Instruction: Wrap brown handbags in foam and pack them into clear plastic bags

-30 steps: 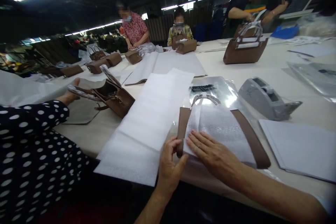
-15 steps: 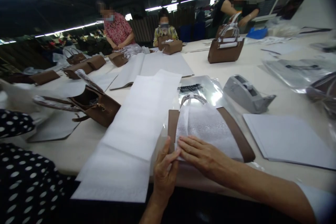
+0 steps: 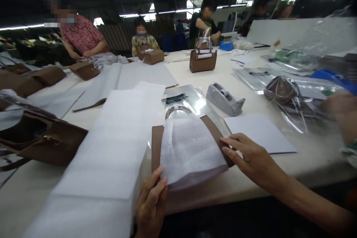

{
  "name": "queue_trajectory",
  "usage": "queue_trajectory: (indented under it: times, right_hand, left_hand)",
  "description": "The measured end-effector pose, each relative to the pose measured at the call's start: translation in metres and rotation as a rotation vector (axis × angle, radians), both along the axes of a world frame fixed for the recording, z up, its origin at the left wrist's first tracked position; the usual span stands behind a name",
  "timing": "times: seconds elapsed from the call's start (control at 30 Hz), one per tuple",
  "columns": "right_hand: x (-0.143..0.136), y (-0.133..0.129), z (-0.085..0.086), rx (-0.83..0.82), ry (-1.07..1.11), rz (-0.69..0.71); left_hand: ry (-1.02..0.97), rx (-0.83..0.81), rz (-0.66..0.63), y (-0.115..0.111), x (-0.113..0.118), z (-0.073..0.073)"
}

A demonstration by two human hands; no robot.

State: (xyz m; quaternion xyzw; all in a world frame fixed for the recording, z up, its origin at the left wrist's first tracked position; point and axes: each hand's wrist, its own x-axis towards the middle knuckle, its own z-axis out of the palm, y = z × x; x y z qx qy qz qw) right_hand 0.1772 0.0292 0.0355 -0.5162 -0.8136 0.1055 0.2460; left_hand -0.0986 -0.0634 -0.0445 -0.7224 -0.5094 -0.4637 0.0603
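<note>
Showing beyond the handbag (image 3: 157, 139), plastic (image 3: 193, 99) bears possible blurred lettering (image 3: 175, 99).

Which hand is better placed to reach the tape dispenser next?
Right hand, probably: at the right side of the handbag, it's nearer the tape dispenser; the left hand is at the lower left corner.

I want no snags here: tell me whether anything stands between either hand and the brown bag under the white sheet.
Nothing visible blocks the sides of the brown bag: the left hand is at its near left corner, the right hand at its right side. The white sheet covers its middle.
</note>
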Motion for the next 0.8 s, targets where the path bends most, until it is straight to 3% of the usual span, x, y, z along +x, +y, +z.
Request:
queue_trajectory:
  times: [0.17, 0.37, 0.5, 0.67, 0.8]
  right_hand:
    - [-0.028, -0.028, -0.011, 0.144, -0.179, -0.134]
    - [-0.029, -0.021, 0.001, -0.150, 0.050, -0.156]
    - [-0.025, -0.005, 0.020, -0.350, -0.114, -0.119]
    - [-0.031, 0.003, 0.023, -0.275, -0.161, -0.122]
    - [-0.030, 0.005, 0.017, -0.418, -0.032, -0.123]
  left_hand:
    - [0.032, 0.053, 0.007, 0.002, 0.001, 0.001]
    - [0.007, 0.058, -0.010, 0.001, 0.001, -0.001]
    - [0.015, 0.049, -0.023, -0.001, 0.001, 0.000]
    - [0.031, 0.075, -0.006, 0.003, 0.003, 0.005]
    - [0.066, 0.126, -0.007, 0.006, 0.001, 0.006]
